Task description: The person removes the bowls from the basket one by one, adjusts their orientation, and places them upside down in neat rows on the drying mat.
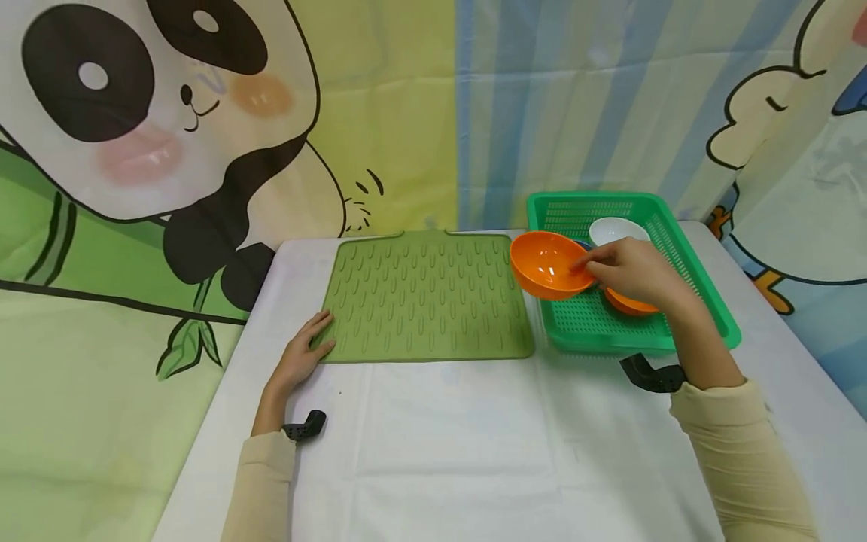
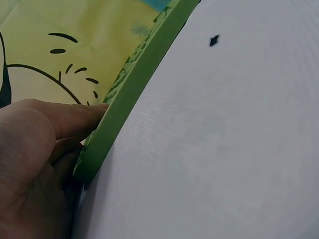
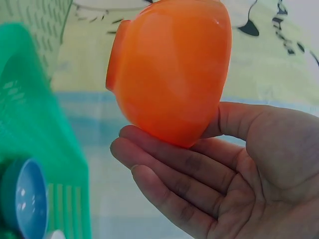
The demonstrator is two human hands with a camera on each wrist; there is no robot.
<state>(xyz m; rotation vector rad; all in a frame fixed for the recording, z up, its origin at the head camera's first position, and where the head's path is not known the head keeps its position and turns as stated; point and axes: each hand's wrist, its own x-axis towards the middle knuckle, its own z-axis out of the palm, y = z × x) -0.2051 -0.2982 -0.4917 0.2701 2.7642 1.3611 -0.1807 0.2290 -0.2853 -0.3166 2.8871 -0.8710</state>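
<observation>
My right hand (image 1: pixel 633 271) pinches the rim of an orange bowl (image 1: pixel 545 263) between thumb and fingers. That bowl is tilted, its inside facing me, and overlaps the left rim of a green plastic basket (image 1: pixel 565 342) in the head view. In the right wrist view the bowl's rounded outside and foot show, with the other fingers stretched beneath. My left hand (image 1: pixel 305 354) rests at the left edge of a flat green mat (image 1: pixel 427 301) with raised ridges, its fingertips touching the edge.
Inside the basket are a white bowl (image 1: pixel 616 229), another orange bowl (image 1: pixel 630 302) and a blue bowl (image 3: pixel 31 199). A white cloth (image 1: pixel 447 444) covers the table. Behind it hangs a printed curtain (image 1: pixel 393 98) with a panda.
</observation>
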